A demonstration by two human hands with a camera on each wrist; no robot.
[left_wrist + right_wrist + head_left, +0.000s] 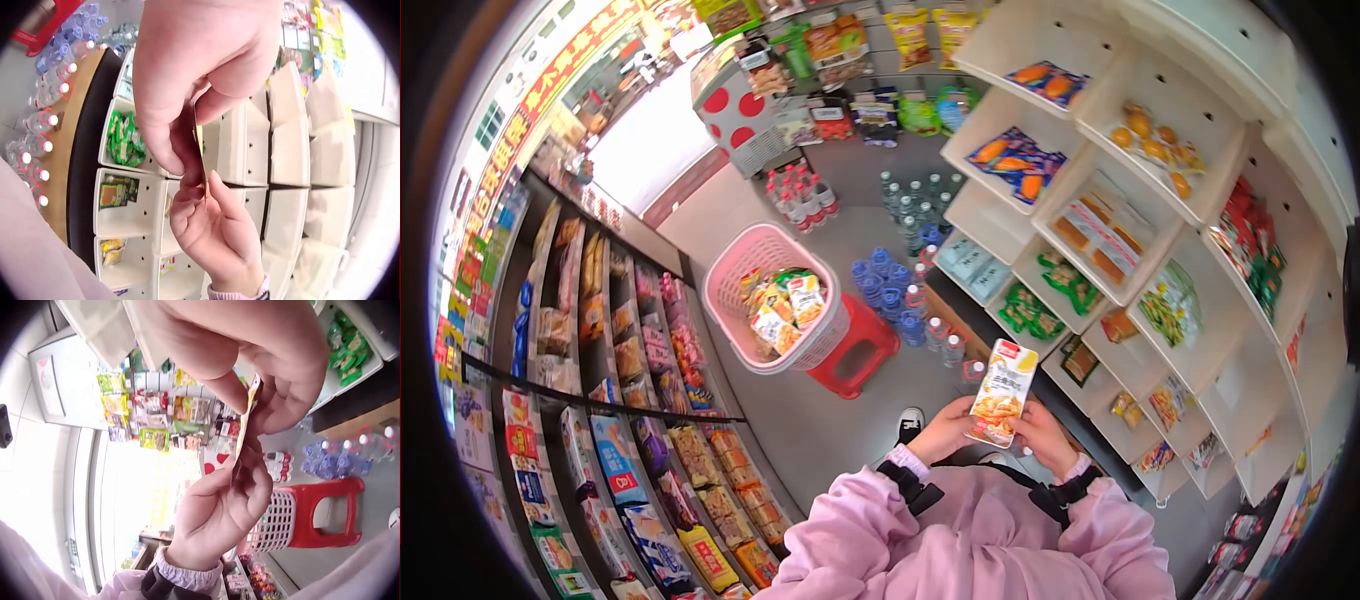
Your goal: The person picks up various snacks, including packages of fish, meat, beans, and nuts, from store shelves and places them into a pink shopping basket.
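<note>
A flat white-and-orange snack packet (1004, 392) with a red logo and a food picture is held upright in front of the body, its printed face towards the head camera. My left hand (945, 432) pinches its lower left edge between thumb and fingers. On the other side, my right hand (1045, 440) grips the lower right edge the same way. In the right wrist view the packet (247, 422) appears edge-on between both hands. Similar packets (780, 315) lie heaped in a pink plastic basket (718, 290), which sits on a red stool (862, 365).
White slanted bins (1190, 350) with bagged snacks rise on the right. Dark-edged shelves (615, 350) of packaged foods line the left. Bottled water (890, 285) stands on the floor ahead, beside shrink-wrapped red-capped bottles (802, 198). Snack bags (835, 50) hang on the back wall.
</note>
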